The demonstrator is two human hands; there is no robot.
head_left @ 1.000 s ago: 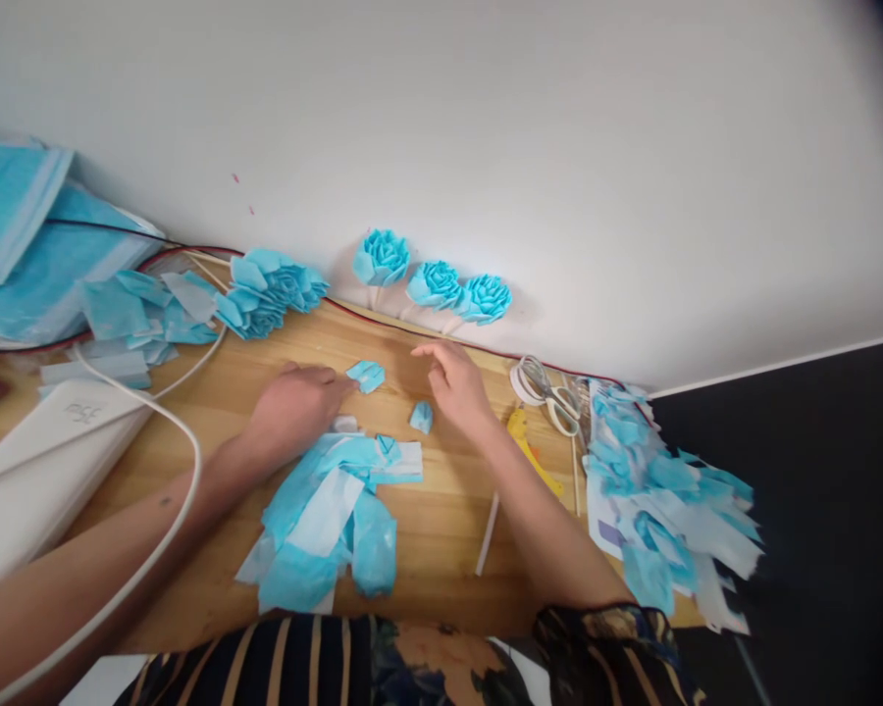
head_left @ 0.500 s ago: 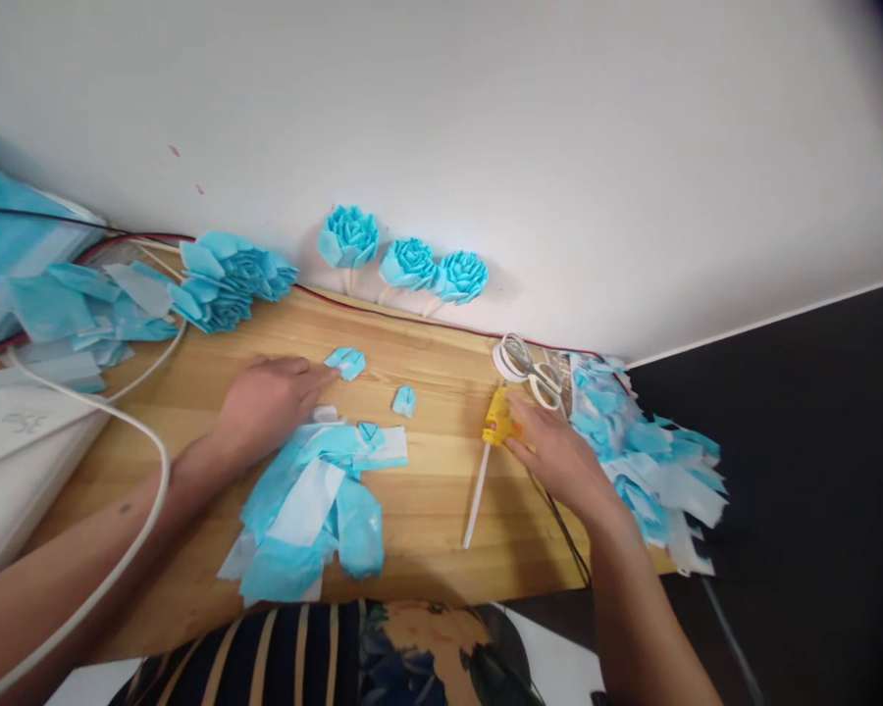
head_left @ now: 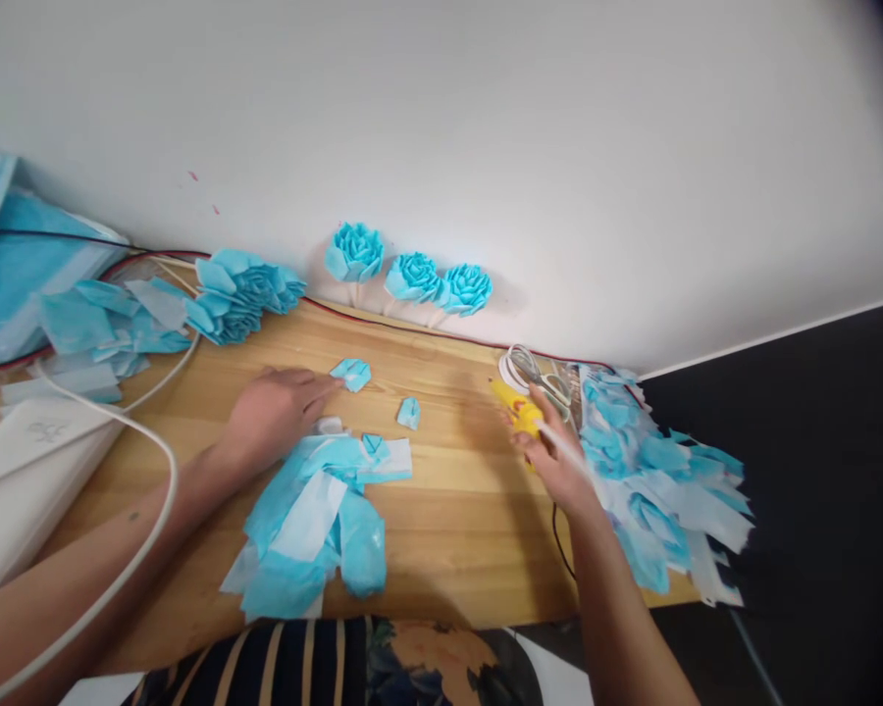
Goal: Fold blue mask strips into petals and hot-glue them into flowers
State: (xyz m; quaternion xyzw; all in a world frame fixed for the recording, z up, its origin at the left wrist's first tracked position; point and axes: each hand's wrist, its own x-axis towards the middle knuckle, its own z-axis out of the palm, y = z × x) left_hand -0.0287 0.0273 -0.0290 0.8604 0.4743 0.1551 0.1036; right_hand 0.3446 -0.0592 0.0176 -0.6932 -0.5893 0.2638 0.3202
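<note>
My right hand point(head_left: 551, 459) is closed round a yellow glue gun point(head_left: 516, 407) with a white glue stick poking from its back, lifted off the wooden table point(head_left: 448, 510) near its right side. My left hand point(head_left: 272, 407) lies on the table with fingers stretched toward a small folded blue petal point(head_left: 351, 373), fingertips just short of it. A second small blue petal point(head_left: 409, 413) lies between the hands. A pile of blue and white cut strips point(head_left: 316, 515) sits in front of me, below the left hand.
Three finished blue paper roses point(head_left: 410, 272) lean on the white wall. White scissors point(head_left: 534, 371) and a heap of blue scraps point(head_left: 651, 480) lie at the right edge. More blue pieces point(head_left: 221, 294), a white cable point(head_left: 158, 451) and a white box point(head_left: 22, 480) are on the left.
My right hand left the middle of the table, went right to the yellow glue gun, gripped it and lifted it. My left hand stayed by the petal.
</note>
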